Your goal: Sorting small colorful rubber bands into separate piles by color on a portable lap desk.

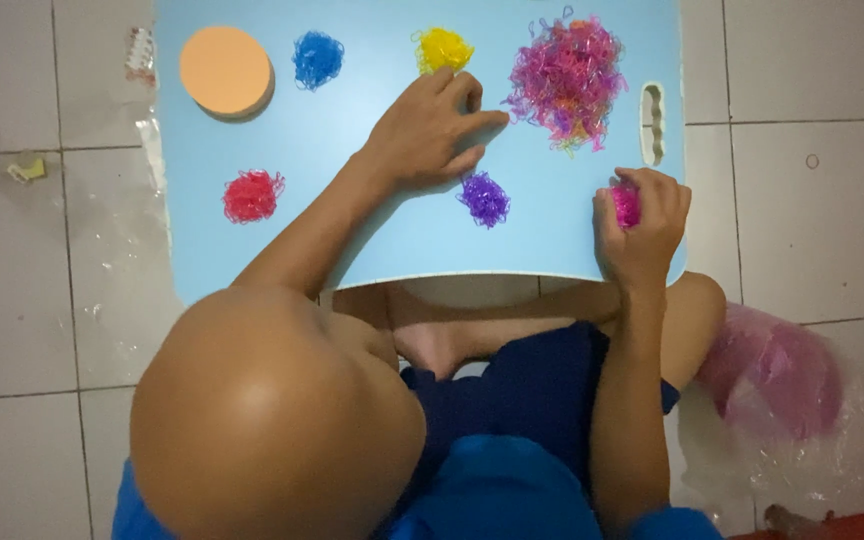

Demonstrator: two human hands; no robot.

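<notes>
A light blue lap table point(372, 240) carries small heaps of tiny elastic bands. There is a blue heap point(317, 58), a yellow heap point(442, 48), a red heap point(252, 195) and a purple heap point(485, 198). A large mixed pink, purple and orange heap point(567, 80) lies at the far right. My left hand point(432, 135) lies on the table with curled fingers. Its forefinger and thumb meet at the mixed heap's left edge, and whether they pinch a band is hidden. My right hand point(642, 230), at the table's near right corner, is closed on a pink clump of bands point(626, 205).
An orange round disc point(224, 70) lies at the table's far left. A handle slot point(653, 124) cuts the right edge. A plastic bag with pink contents point(772, 375) lies on the white tiled floor at the right. Clear plastic wrap point(122, 250) and a small yellowish scrap point(27, 168) lie at the left.
</notes>
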